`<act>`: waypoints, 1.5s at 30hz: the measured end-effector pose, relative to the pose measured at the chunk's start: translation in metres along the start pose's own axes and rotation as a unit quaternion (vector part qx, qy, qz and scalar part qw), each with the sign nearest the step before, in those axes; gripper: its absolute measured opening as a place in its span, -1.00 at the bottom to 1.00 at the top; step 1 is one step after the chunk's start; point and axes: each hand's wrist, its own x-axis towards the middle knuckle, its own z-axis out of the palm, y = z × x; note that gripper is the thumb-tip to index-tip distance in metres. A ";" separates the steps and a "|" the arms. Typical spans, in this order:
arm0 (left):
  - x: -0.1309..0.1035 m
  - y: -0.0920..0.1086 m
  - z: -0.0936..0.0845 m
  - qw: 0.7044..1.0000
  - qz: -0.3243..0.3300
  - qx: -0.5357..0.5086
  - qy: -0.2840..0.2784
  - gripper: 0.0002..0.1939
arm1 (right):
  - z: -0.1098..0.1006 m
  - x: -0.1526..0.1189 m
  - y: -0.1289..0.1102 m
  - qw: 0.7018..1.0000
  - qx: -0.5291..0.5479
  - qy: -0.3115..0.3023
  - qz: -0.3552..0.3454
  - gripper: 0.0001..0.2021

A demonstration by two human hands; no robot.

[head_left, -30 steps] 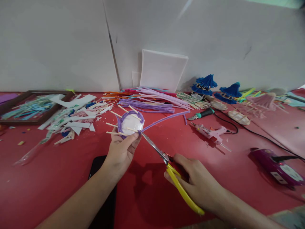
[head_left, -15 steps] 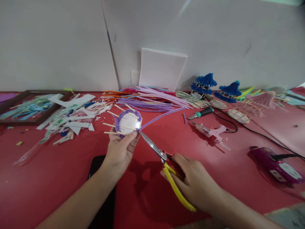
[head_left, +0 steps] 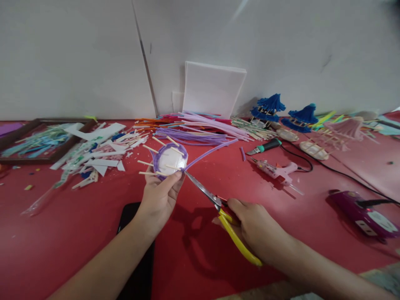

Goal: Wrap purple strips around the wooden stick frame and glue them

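My left hand [head_left: 161,189] grips a round white disc [head_left: 168,160], its thumb on the near rim. Purple pipe cleaner wraps the disc's edge, and several thin wooden sticks stand out from it. A loose purple pipe cleaner [head_left: 211,154] runs from the rim up to the right. My right hand [head_left: 253,225] is closed around the handles of yellow-handled scissors [head_left: 204,192]. The blade tips meet the pipe cleaner's base, close by my left thumb. Whether the blades are fully closed there is hard to tell.
Pipe cleaner bundles [head_left: 193,135] lie along the wall. To the right are a utility knife [head_left: 265,146], a pink glue gun [head_left: 276,171], a purple power strip [head_left: 364,214] and small blue-roofed models [head_left: 268,108]. Scraps [head_left: 103,154] lie left; a black phone [head_left: 137,258] is under my left forearm.
The scissor handles have shifted slightly right and up, and look a little closer together. The disc stays in my left hand, the blade tips still at the purple pipe cleaner.
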 end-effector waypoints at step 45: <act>-0.014 0.003 0.000 0.965 -0.179 0.114 -0.154 -0.22 | 0.011 0.048 0.012 0.825 0.532 0.132 -0.140 -0.85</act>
